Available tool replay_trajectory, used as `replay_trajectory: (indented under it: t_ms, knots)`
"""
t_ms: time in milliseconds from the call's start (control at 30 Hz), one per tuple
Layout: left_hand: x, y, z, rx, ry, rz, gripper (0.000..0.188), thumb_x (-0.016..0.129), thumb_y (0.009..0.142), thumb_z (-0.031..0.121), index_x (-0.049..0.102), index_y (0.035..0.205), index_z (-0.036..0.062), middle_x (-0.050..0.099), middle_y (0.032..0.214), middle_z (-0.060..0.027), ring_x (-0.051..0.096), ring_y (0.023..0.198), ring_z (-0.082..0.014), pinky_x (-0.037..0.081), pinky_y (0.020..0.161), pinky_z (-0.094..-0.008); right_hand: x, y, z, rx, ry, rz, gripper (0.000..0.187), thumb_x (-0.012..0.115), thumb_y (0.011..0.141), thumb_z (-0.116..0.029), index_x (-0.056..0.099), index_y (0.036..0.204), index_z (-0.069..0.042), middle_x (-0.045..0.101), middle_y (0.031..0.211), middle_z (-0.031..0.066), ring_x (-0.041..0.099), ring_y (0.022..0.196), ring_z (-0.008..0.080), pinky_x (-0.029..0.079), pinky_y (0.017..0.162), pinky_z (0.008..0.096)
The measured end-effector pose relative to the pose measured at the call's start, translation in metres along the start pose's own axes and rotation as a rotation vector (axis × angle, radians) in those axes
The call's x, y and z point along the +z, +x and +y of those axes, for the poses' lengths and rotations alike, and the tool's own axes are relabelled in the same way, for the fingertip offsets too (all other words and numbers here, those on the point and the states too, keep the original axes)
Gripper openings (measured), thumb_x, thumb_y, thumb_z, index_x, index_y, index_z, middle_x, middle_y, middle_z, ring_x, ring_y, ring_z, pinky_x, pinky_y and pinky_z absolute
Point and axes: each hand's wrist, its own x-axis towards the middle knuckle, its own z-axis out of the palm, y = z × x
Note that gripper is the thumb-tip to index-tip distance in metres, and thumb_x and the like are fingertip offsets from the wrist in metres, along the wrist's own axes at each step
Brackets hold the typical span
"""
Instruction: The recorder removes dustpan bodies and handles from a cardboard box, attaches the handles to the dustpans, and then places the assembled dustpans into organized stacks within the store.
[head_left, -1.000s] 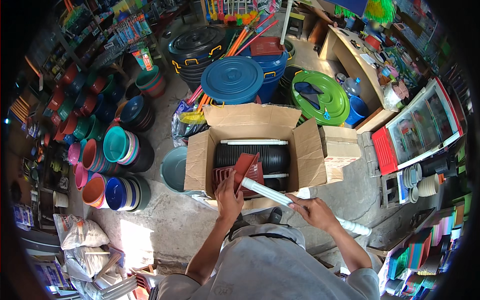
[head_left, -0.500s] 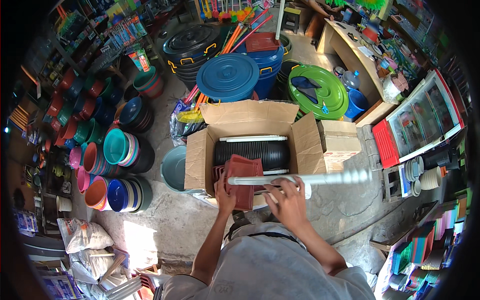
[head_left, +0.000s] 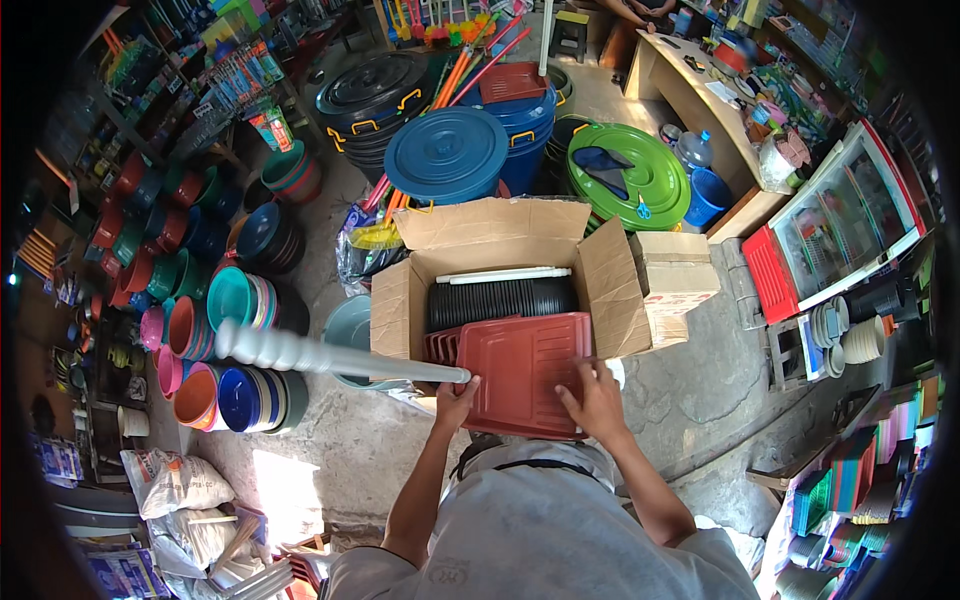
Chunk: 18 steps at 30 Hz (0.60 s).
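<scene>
A dark red dustpan [head_left: 525, 375] with a long white handle [head_left: 340, 356] is tilted over the near side of an open cardboard box [head_left: 495, 222], its broad face toward me. My left hand [head_left: 453, 405] is closed on its left edge, where the handle's end meets the pan. The handle sticks out leftward, blurred at its far end. Beside the pan's right edge my right hand [head_left: 600, 405] has its fingers apart, thumb and fingertips against the red surface. Inside the box lie ribbed black pieces [head_left: 503, 300], a white tube [head_left: 505, 275] and more red plastic, partly hidden by the dustpan.
Stacked coloured pots [head_left: 232, 297] and a grey basin [head_left: 350, 330] stand left. Behind the box are lidded bins, one with a blue lid [head_left: 445, 152], and a green lid [head_left: 650, 180] with scissors. A smaller carton [head_left: 675, 285] adjoins the box's right side; a glass-fronted case [head_left: 850, 220] stands farther right.
The dustpan has turned: its handle swung from pointing right to pointing left, and its broad face now shows. My right hand moved from beside the handle to the pan's right edge.
</scene>
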Motion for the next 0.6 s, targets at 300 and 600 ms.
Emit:
replay_trajectory:
  t_ms: [300, 600]
  knots:
    - [0.011, -0.006, 0.050, 0.273, -0.194, -0.153, 0.037, 0.071, 0.089, 0.014, 0.049, 0.117, 0.0056, 0.059, 0.099, -0.0021, 0.056, 0.096, -0.0111, 0.045, 0.089, -0.0276, -0.021, 0.012, 0.007, 0.190, 0.483, 0.247, 0.067, 0.069, 0.090, -0.024, 0.034, 0.143, -0.003, 0.056, 0.124, 0.0276, 0.058, 0.114, 0.0403, 0.045, 0.097, 0.0450]
    - [0.015, -0.013, 0.085, 0.248, -0.231, 0.108, 0.017, 0.064, 0.095, 0.021, 0.056, 0.103, 0.0074, 0.060, 0.093, -0.0005, 0.054, 0.088, -0.0084, 0.044, 0.080, -0.0250, -0.025, -0.004, -0.019, 0.215, 0.760, 0.368, 0.025, 0.064, 0.095, -0.020, 0.063, 0.105, 0.003, 0.067, 0.084, 0.0062, 0.056, 0.078, 0.0082, 0.047, 0.070, 0.0260]
